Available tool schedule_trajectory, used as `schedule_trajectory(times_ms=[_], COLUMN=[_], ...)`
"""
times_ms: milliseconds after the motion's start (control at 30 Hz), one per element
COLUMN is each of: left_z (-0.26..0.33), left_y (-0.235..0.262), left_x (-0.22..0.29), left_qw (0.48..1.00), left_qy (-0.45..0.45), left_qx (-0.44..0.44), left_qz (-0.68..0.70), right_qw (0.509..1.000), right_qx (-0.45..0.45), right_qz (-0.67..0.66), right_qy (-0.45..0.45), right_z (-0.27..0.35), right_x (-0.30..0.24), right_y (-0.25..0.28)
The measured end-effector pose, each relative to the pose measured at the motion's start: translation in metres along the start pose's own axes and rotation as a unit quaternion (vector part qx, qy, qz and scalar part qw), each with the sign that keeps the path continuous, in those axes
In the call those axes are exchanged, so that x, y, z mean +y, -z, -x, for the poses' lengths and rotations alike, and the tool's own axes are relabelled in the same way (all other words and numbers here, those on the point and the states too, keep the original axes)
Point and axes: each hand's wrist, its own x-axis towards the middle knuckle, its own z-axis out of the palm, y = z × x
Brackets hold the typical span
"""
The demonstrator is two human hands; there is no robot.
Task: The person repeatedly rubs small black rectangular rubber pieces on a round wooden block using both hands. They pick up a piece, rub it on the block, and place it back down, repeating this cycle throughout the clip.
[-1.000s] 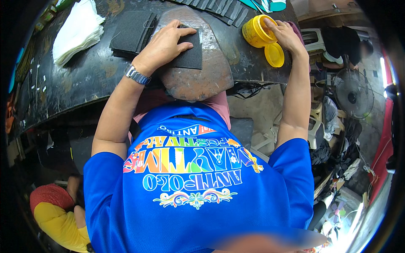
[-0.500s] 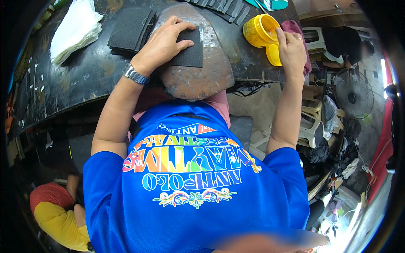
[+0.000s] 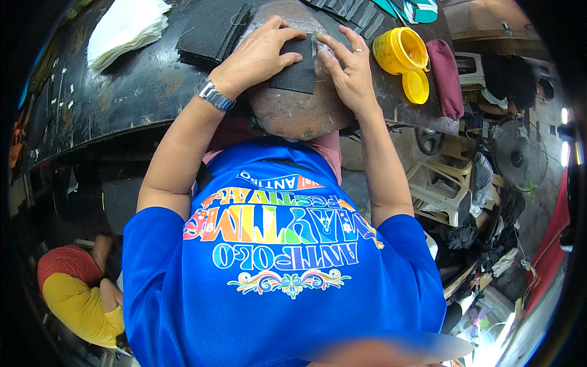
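A black, ribbed fabric-like rectangle [image 3: 293, 78] lies on a worn brown board [image 3: 287, 113] that overhangs the table's near edge. My left hand [image 3: 263, 54] rests on its left part, thumb and fingers spread and holding it down flat. Along its right edge runs a greyish, shiny strip [image 3: 314, 46]. My right hand [image 3: 350, 72] is at that edge with its fingers apart, the index fingertip touching or just over the strip. To the right stands a tilted open yellow jar [image 3: 400, 52] with yellowish contents, its yellow lid [image 3: 416, 87] beside it.
A stack of black pieces [image 3: 211, 30] lies left of the board, with a white sheet stack [image 3: 125, 33] farther left. Dark strips [image 3: 351, 13] and teal pieces [image 3: 422, 9] are at the back. A maroon cloth bundle [image 3: 445, 79] borders the jar. Another person [image 3: 79, 300] sits lower left.
My right hand has moved left from the yellow jar's mouth to the black piece's right edge. My left hand still presses the piece. The whole view has shifted slightly.
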Motion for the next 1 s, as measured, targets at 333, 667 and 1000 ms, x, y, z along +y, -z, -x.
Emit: schedule_trajectory(times_ms=[333,667,1000], left_z=[0.0,-0.001,-0.036], left_y=[-0.002,0.001,0.108], left_x=[-0.002,-0.004,-0.011], left_qw=[1.0,1.0,0.964], left_qy=[-0.007,0.003,-0.06], left_qx=[0.013,-0.006,0.132], left_qz=[-0.007,0.002,0.224], right_qw=[0.997,0.981,0.91], right_qx=[-0.048,-0.086,0.121], right_qz=[0.056,0.137,-0.362], right_qy=[0.026,0.11,-0.165], right_z=[0.016,0.066,0.059], right_x=[-0.004,-0.048,-0.058], right_y=[0.006,0.028,0.013])
